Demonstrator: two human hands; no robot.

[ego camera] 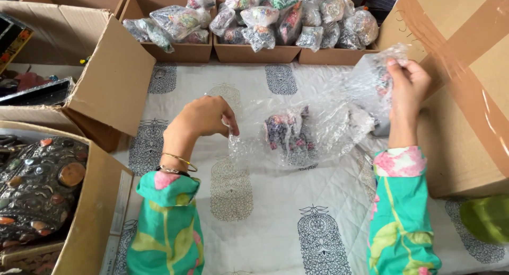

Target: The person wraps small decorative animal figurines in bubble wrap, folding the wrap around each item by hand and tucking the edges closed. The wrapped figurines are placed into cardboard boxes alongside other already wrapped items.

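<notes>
hands were spread wide: left hand (204, 117) and right hand (407, 84) each pinched an end of a clear crinkly plastic bag (313, 121) of small multicoloured trinkets (286, 131), stretched over the white printed quilt (265, 211).

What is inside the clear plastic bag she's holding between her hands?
The plastic bag, stretched between the left hand and right hand, holds a cluster of small multicoloured pieces. More show near the right hand, blurred by crinkled film; their exact kind cannot be told.
</notes>
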